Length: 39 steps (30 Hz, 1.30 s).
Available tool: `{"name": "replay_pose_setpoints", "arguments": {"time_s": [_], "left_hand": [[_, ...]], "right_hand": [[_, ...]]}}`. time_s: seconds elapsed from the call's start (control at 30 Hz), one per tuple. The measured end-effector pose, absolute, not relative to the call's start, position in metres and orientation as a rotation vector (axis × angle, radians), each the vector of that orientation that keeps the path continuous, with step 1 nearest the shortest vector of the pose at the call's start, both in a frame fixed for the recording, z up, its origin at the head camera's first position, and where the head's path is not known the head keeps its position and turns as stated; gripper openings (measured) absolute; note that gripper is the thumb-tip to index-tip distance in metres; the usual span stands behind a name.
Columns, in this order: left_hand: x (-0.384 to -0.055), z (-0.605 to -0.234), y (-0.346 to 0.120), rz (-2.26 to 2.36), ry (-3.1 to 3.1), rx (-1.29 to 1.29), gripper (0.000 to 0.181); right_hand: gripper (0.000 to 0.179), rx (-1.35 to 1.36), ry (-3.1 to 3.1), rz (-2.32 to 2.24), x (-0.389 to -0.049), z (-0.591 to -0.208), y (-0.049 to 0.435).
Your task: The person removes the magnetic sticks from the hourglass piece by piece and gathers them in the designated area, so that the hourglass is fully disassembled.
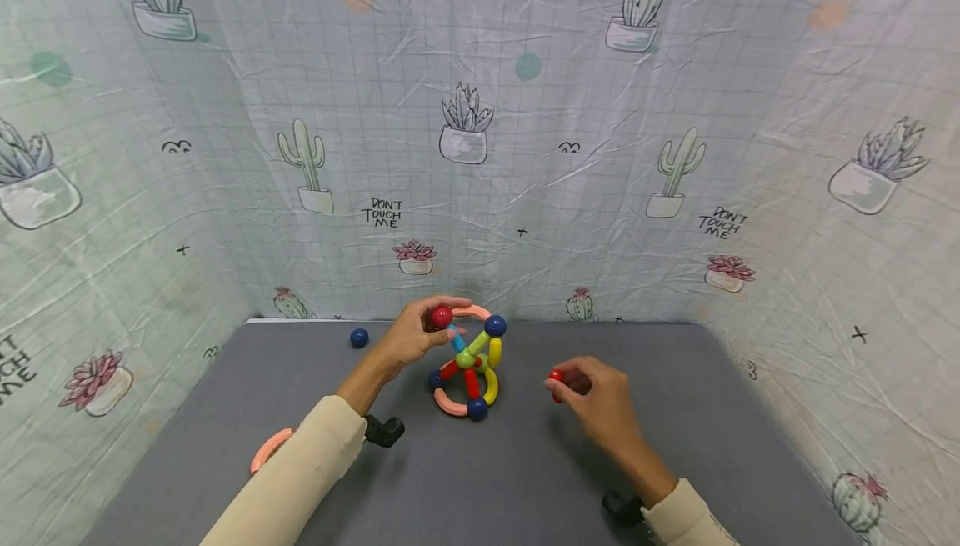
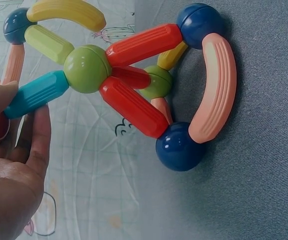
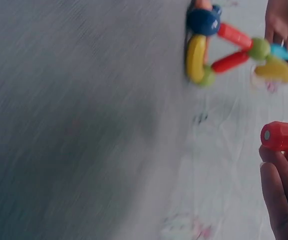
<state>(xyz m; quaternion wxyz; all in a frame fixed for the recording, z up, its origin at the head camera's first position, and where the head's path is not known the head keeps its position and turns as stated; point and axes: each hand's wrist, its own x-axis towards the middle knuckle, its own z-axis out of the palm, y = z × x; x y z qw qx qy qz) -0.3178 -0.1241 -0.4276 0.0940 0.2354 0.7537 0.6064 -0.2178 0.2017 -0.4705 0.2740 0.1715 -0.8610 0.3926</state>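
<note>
Grey desk (image 1: 525, 479) carries a toy frame of rods and balls (image 1: 468, 367); left hand (image 1: 412, 336) pinches its red top ball (image 1: 441, 317), right hand (image 1: 600, 400) pinches a loose red rod (image 1: 557, 381) beside it; blue ball (image 1: 359, 338), pink curve (image 1: 270, 449) lie apart

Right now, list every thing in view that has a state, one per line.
toy structure: assembled, standing on the grey mat, steadied at the top.
left hand: grips the structure's top red ball.
right hand: holds a red stick, apart from the structure.
blue ball: loose on the mat.
pink curved piece: loose, lying beside the left sleeve.
</note>
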Motion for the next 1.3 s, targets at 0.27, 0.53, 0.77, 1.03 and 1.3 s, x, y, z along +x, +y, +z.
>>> {"name": "replay_pose_setpoints", "arguments": {"time_s": [0.27,0.53,0.77,1.03,1.3], "left_hand": [[-0.317,-0.43,-0.124,1.811,2.237,0.685,0.05],[-0.315,-0.429,-0.125,1.818,2.233,0.665,0.051],[-0.316,-0.429,-0.125,1.823,2.228,0.684,0.051],[-0.317,-0.43,-0.122,1.828,2.234,0.66,0.052],[-0.317,-0.43,-0.123,1.844,2.22,0.661,0.051]], "right_hand": [[0.024,0.335,-2.376,0.908,-0.221,-0.485,0.254],[0.023,0.114,-2.57,0.937,-0.219,-0.491,0.297],[0.026,0.033,-2.719,0.816,-0.215,-0.497,0.332],[0.027,-0.02,-2.83,0.757,-0.206,-0.5,0.359],[0.026,-0.068,-2.872,0.687,-0.2,-0.5,0.374]]}}
